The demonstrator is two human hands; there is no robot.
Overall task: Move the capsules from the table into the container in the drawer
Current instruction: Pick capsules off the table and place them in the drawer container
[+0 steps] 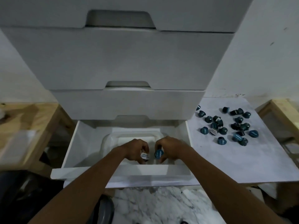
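A white-lidded capsule [145,156] is sitting in the grip of the left hand [137,150], whose fingers are curling round it. A blue-lidded capsule [159,154] is being pinched in the grip of the right hand [169,149]. Both hands are hovering close together over the white container [107,140], which is lying in the open bottom drawer [73,146]. The other capsules [226,126] are lying scattered on the white surface [226,162] just to the right of the drawer. Closed drawers [126,59] are standing stacked above it.
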